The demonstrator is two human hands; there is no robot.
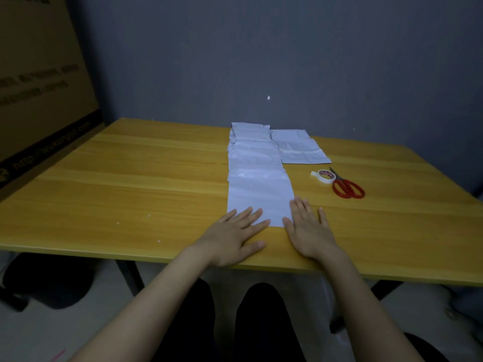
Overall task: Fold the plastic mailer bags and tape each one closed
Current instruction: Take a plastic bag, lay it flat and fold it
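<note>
The person sits at a yellow wooden table [130, 178] with both bare forearms reaching over its near edge. The left hand [235, 236] lies flat, palm down, fingers spread and straight. Its longer fingertips rest on the near left corner of the nearest mailer bag [258, 197], and nothing is pinched. The right hand [308, 231] is also flat and spread, holding nothing. Its thumb and forefinger lie along the bag's near right corner and right edge; whether they overlap the plastic or only touch its border cannot be told.

That nearest bag is a pale white, smooth rectangle lying unfolded near the table's middle, its long side running away from the person. Beyond it, a row of further white mailers [253, 155] overlaps like shingles toward the far edge, their surfaces slightly creased. The farthest one [249, 130] looks shorter and puffier, with a lighter band across it. Just right of that row lies a separate mailer [300, 150], wrinkled, with a pale strip across its near part.

To the right of the row, a roll of white tape [326, 175] lies flat, with red-handled scissors [347, 188] right beside it. A grey wall [261, 48] stands behind the table and a large cardboard box [39, 87] to the left.
</note>
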